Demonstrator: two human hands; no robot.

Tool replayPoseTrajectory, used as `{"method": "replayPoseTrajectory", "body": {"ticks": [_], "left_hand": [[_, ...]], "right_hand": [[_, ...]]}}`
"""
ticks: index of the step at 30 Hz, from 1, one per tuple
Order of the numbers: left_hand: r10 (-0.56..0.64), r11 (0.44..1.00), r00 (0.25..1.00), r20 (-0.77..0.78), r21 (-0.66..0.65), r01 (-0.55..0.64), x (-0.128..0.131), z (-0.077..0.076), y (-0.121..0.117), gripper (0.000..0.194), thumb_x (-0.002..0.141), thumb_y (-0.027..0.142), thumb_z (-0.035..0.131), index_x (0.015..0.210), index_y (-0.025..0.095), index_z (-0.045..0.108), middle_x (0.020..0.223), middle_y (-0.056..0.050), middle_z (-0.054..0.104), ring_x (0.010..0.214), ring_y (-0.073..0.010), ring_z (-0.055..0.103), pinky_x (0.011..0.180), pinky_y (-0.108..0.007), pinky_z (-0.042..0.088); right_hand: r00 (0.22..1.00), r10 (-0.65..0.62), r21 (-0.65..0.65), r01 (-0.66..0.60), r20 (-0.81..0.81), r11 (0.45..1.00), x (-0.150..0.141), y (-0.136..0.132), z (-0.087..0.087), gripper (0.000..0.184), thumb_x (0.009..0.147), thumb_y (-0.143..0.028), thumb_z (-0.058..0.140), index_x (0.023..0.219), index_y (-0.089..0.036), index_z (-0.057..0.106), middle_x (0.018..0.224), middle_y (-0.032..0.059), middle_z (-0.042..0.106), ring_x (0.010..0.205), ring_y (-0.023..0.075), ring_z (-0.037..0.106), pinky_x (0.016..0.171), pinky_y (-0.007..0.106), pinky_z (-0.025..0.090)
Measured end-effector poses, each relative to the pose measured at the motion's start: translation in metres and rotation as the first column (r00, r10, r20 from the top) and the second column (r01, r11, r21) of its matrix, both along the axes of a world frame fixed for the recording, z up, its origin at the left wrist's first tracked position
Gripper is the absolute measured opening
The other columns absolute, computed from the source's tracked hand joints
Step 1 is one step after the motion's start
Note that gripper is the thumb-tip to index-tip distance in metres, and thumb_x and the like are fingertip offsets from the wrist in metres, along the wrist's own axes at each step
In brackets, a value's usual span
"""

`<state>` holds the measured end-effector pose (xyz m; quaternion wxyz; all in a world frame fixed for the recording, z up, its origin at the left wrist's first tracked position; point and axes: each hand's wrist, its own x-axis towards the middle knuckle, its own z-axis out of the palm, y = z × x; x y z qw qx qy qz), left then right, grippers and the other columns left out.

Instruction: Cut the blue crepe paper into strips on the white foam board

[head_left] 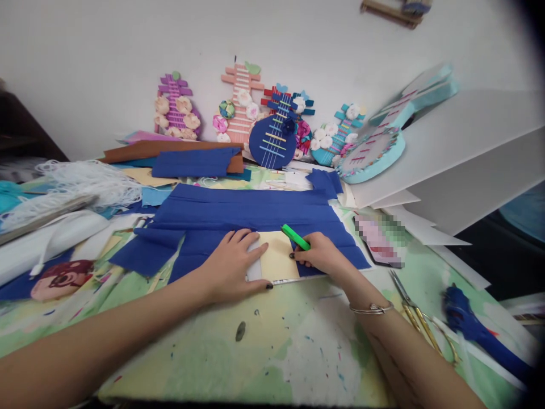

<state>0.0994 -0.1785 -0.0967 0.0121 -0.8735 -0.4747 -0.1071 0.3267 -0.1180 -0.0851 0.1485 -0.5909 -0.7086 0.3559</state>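
My left hand (235, 262) lies flat with fingers spread, pressing down a pale yellow card piece (279, 260) that rests on a blue pleated paper sheet (255, 215). My right hand (320, 255) is closed round a green pen (294, 237), its tip against the right edge of the yellow card. A thin ruler-like strip (286, 280) runs along the card's near edge. A bracelet sits on my right wrist.
Gold-handled scissors (415, 309) and a blue glue gun (464, 321) lie at the right. Decorated guitar-shaped crafts (272, 133) lean on the wall. White boards (468, 153) slope at right. White string (85, 182) and paper scraps pile at left.
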Motion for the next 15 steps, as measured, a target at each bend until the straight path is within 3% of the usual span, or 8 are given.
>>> {"method": "replayPoseTrajectory", "body": {"ticks": [3,7,10,13,15], "left_hand": [[-0.037,0.999,0.999,-0.007,0.003,0.037,0.002,-0.002,-0.001,0.075,0.077,0.067,0.052,0.134,0.017,0.047,0.145,-0.013,0.038,0.135,-0.0374,0.026,0.108,-0.058,0.021],[-0.067,0.997,0.998,0.005,-0.029,0.067,0.005,-0.004,0.001,0.074,0.08,0.065,0.049,0.134,0.014,0.045,0.142,-0.012,0.043,0.138,-0.0334,0.025,0.111,-0.057,0.016],[-0.074,0.997,0.997,0.0,-0.027,0.074,0.008,-0.003,0.002,0.073,0.08,0.063,0.049,0.133,0.012,0.046,0.141,-0.014,0.044,0.138,-0.0324,0.025,0.112,-0.056,0.015],[-0.064,0.998,0.998,0.001,-0.022,0.064,0.011,-0.003,0.002,0.074,0.08,0.062,0.05,0.133,0.011,0.046,0.141,-0.016,0.044,0.137,-0.0321,0.029,0.112,-0.055,0.015],[-0.049,0.999,0.999,0.011,-0.021,0.049,0.012,-0.004,0.003,0.075,0.079,0.063,0.05,0.133,0.01,0.046,0.141,-0.017,0.044,0.136,-0.0324,0.031,0.112,-0.055,0.016]], "right_hand": [[0.995,-0.014,-0.05,0.009,-0.094,0.999,0.003,-0.001,0.003,0.008,0.063,-0.017,0.068,0.058,-0.015,0.062,0.05,0.0024,0.061,0.043,0.0115,0.053,0.044,0.024,0.043],[0.945,-0.094,-0.077,0.074,-0.314,0.994,0.01,0.0,0.014,0.011,0.062,-0.02,0.071,0.06,-0.014,0.062,0.046,0.0,0.057,0.041,0.0098,0.049,0.04,0.022,0.038],[0.78,-0.167,0.078,0.266,-0.603,0.961,0.013,0.002,0.022,0.022,0.066,-0.033,0.072,0.061,-0.015,0.06,0.049,-0.0002,0.059,0.042,0.0091,0.048,0.042,0.022,0.037],[0.579,-0.172,0.17,0.489,-0.797,0.856,0.012,0.005,0.024,0.03,0.073,-0.044,0.065,0.064,-0.016,0.061,0.065,0.0046,0.068,0.06,0.0136,0.06,0.056,0.024,0.045],[0.515,-0.195,0.172,0.58,-0.834,0.796,0.01,0.006,0.022,0.031,0.076,-0.046,0.062,0.066,-0.017,0.062,0.072,0.0059,0.072,0.074,0.0164,0.064,0.063,0.025,0.046]]}}
